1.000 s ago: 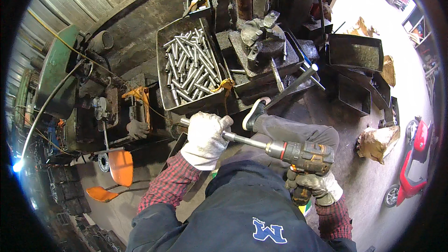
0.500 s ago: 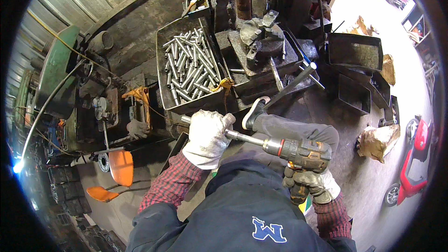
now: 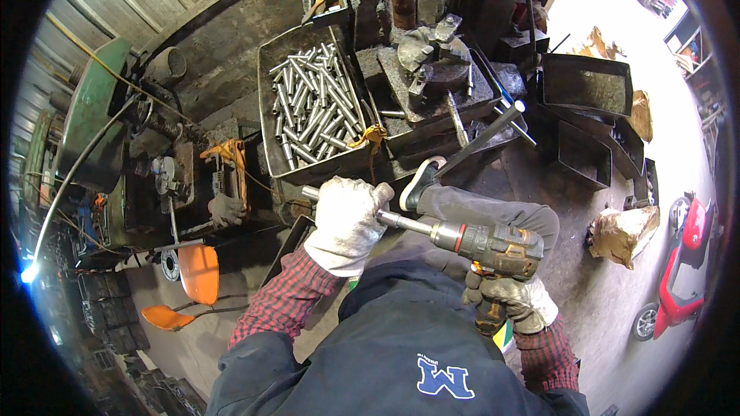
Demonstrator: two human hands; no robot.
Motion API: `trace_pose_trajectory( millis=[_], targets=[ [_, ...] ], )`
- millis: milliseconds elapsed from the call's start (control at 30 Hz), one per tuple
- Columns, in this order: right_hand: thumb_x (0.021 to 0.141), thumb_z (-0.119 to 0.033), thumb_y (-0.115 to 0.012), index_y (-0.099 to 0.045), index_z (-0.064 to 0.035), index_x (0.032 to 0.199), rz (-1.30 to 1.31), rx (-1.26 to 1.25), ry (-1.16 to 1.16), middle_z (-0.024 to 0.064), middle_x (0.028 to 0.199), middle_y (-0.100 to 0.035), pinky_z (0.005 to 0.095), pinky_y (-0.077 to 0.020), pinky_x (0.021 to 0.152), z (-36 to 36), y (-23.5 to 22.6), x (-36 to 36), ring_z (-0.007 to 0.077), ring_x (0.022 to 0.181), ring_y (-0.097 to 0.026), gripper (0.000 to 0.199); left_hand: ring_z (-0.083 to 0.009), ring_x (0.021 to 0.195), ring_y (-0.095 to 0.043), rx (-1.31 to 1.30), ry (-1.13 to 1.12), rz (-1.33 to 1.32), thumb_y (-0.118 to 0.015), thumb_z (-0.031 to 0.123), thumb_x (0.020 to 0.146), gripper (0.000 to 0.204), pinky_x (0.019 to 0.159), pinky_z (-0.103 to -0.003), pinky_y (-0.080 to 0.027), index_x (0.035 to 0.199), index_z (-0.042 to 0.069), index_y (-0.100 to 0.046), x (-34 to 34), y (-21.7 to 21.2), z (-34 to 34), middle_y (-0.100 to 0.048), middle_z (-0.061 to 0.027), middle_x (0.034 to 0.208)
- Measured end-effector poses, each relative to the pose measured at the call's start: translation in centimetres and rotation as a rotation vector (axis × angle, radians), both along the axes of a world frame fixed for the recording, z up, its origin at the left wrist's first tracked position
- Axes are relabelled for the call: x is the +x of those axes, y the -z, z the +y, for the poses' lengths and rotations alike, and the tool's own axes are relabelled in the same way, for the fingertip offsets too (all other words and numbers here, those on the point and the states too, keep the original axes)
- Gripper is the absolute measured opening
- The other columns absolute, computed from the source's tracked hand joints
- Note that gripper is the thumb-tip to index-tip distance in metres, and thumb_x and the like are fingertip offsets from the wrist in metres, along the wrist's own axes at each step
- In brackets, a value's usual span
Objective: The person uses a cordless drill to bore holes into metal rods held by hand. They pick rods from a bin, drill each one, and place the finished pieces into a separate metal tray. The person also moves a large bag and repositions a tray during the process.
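One metal tube (image 3: 362, 210) lies across the middle of the view, a dull silver cylinder whose free end pokes out toward ten o'clock. The left hand (image 3: 347, 223), in a white work glove, is wrapped tight around it, fingers curled over the top. The tube's other end meets the nose of one cordless drill (image 3: 482, 243), dark grey and orange with a red ring behind the chuck, lying level and pointing at nine o'clock. The right hand (image 3: 509, 300), in a dirty grey glove, is clenched around the drill's grip at five o'clock from the tube. Both forearms wear red checked sleeves over a dark blue jacket.

At twelve o'clock from the tube stands one open steel bin (image 3: 270, 108), packed with dozens of similar silver tubes (image 3: 316, 112) heaped at mixed angles; too many overlap for a count. Just beside it, at one o'clock, a heavy dark machine bed (image 3: 432, 77) carries lumps of scrap metal. One shoe (image 3: 420, 183) with a white sole rests against the base of that bed, the grey trouser leg bending back toward the drill. Two empty dark trays (image 3: 586, 85) sit at two o'clock. One orange chair (image 3: 196, 273) stands at eight o'clock, and a green machine (image 3: 92, 115) looms at ten o'clock.
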State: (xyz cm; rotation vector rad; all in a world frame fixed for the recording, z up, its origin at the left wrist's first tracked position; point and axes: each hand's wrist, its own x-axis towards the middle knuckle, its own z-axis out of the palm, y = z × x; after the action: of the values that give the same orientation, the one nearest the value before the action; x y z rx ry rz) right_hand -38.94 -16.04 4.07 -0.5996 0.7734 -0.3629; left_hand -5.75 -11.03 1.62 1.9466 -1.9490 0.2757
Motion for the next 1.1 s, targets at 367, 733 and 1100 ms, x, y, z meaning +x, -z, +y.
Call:
trace_pose_trajectory(
  millis=[367, 733, 1100],
  targets=[
    [0.079, -0.014, -0.095, -0.059, -0.0062, 0.148, 0.163, -0.314, -0.234, 0.0116, 0.140, -0.069, 0.0371, -0.0562, 0.103, -1.1, -1.9, -0.6, 0.0196, 0.120, -0.070, 0.078, -0.0286, 0.056, -0.062, 0.058, 0.064, 0.158, -0.073, 0.014, 0.071, 0.011, 0.059, -0.043, -0.047, 0.080, 0.019, -0.075, -0.2, 0.9, 0.7, -0.058, -0.0053, 0.058],
    [0.078, -0.004, -0.094, -0.057, -0.0062, 0.150, 0.180, -0.422, -0.411, 0.0085, 0.145, -0.067, 0.0400, -0.0530, 0.111, -2.8, -2.6, -0.9, 0.0225, 0.128, -0.066, 0.081, -0.0306, 0.064, -0.071, 0.239, 0.126, 0.318, -0.080, 0.023, 0.072, 0.018, 0.066, -0.044, -0.054, 0.088, 0.016, -0.082, -0.3, 0.4, 1.3, -0.072, -0.0092, 0.069],
    [0.076, -0.010, -0.097, -0.054, -0.0041, 0.154, 0.182, -0.538, -0.422, 0.0108, 0.159, -0.056, 0.0404, -0.0451, 0.119, -4.2, -2.4, -0.8, 0.0226, 0.141, -0.058, 0.090, -0.0314, 0.069, -0.075, 0.444, 0.163, 0.512, -0.091, 0.037, 0.069, 0.041, 0.068, -0.041, -0.059, 0.099, 0.010, -0.082, -0.9, -0.1, 1.6, -0.075, -0.0079, 0.073]
  ],
)
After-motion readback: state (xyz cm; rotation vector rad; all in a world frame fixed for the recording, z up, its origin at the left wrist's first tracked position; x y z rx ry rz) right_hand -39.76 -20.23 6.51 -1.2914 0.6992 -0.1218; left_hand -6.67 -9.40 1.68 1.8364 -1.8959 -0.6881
